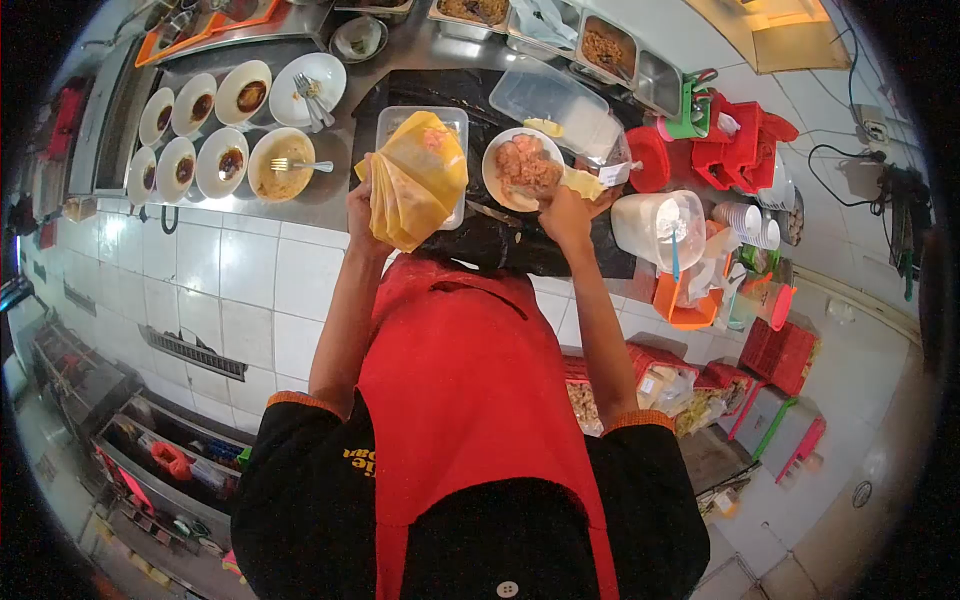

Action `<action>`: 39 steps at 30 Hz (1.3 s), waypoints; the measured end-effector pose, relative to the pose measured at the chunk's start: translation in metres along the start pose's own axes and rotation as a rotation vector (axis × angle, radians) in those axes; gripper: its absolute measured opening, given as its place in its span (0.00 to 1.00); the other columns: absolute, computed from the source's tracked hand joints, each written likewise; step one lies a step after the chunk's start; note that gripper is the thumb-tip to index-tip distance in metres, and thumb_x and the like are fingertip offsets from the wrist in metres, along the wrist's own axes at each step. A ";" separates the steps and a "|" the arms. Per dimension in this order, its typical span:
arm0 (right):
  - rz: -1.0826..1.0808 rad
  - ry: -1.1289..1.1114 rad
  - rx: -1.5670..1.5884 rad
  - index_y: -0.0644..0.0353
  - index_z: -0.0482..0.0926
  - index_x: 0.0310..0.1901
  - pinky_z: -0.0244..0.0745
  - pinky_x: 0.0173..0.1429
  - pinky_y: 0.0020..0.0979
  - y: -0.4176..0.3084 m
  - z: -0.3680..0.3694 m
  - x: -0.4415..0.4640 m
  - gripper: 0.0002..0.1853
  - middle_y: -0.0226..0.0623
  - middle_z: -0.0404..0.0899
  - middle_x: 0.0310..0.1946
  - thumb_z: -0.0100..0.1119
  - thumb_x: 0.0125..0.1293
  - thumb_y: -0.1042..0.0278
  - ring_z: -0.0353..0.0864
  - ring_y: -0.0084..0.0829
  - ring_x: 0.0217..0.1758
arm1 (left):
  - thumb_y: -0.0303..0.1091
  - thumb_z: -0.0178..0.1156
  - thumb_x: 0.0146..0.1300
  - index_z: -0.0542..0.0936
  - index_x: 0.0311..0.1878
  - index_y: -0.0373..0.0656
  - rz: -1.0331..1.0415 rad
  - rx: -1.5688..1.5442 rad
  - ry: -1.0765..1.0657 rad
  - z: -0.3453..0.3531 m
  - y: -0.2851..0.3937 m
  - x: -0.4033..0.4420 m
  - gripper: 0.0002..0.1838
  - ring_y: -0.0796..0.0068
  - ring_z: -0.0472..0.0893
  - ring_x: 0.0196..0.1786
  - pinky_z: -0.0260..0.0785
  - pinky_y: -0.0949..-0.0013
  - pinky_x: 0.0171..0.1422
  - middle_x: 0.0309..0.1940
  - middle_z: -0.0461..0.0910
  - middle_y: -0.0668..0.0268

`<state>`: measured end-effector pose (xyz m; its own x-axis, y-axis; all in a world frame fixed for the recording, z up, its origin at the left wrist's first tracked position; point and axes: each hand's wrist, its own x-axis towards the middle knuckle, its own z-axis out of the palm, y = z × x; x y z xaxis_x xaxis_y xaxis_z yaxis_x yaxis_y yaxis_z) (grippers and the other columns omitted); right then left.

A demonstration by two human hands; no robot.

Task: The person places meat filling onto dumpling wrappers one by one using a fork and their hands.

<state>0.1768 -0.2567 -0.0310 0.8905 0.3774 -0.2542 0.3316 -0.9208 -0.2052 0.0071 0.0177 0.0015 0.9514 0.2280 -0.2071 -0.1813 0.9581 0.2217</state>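
Observation:
My left hand (366, 212) is closed on a fanned stack of yellow dough wrappers (408, 195), held over a clear plastic tub (455, 122). A pinkish dab of filling (436, 139) shows on the upper wrapper. To the right stands a white bowl (490, 180) with a mound of minced meat (527, 168). At this bowl's lower right rim is my right hand (568, 216), its fingers bent together. What they hold, if anything, is hidden. More yellow wrapper (582, 184) lies right beside those fingers.
Several bowls with dark sauce (220, 162) and a bowl with a fork (280, 185) stand at left. On the right are a white powder tub (640, 225), a red lid (648, 160) and red baskets (740, 145). Metal food pans (607, 50) line the back.

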 end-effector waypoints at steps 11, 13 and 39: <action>-0.171 -0.135 0.145 0.59 0.88 0.37 0.78 0.42 0.38 0.031 -0.014 0.008 0.12 0.49 0.85 0.30 0.57 0.53 0.77 0.85 0.40 0.34 | 0.50 0.42 0.76 0.73 0.57 0.43 0.023 0.047 0.088 0.007 0.001 -0.002 0.22 0.68 0.81 0.50 0.76 0.61 0.56 0.50 0.79 0.63; -0.180 -0.171 0.275 0.62 0.87 0.38 0.78 0.35 0.35 0.042 -0.020 0.016 0.13 0.46 0.85 0.28 0.56 0.53 0.79 0.85 0.35 0.29 | 0.50 0.43 0.76 0.73 0.57 0.43 0.035 0.040 0.079 -0.002 0.002 -0.001 0.22 0.68 0.81 0.50 0.76 0.61 0.56 0.50 0.79 0.63; -0.005 0.005 0.055 0.66 0.81 0.37 0.78 0.44 0.49 -0.032 -0.012 -0.001 0.09 0.57 0.82 0.33 0.62 0.54 0.73 0.84 0.55 0.40 | 0.50 0.40 0.77 0.72 0.57 0.42 -0.001 0.070 0.162 -0.003 -0.008 0.001 0.22 0.69 0.81 0.50 0.76 0.64 0.54 0.50 0.78 0.62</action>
<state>0.1688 -0.2286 -0.0130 0.8904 0.3816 -0.2482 0.3190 -0.9120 -0.2580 0.0090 0.0105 -0.0038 0.8980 0.2573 -0.3569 -0.1571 0.9453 0.2860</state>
